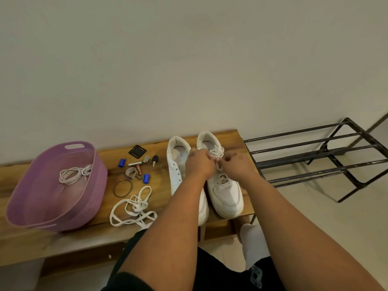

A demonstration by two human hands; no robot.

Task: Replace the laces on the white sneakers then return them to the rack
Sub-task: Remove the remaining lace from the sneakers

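Two hands lacing the right-hand sneaker

Two white sneakers stand side by side on the wooden bench, beside the black rack. Both forearms reach forward; the left hand and right hand meet over the right-hand shoe, each pinching its lace.

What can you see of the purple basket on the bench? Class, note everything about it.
The purple basket is an oval tub that looks like plastic, with a woven-pattern wall and a handle slot cut near its far rim. It sits upright at the left end of the wooden bench, its near edge blurred. Inside lies a coiled white lace, resting towards the far right side. Neither hand touches the basket; the small items on the bench lie apart from it, to its right.
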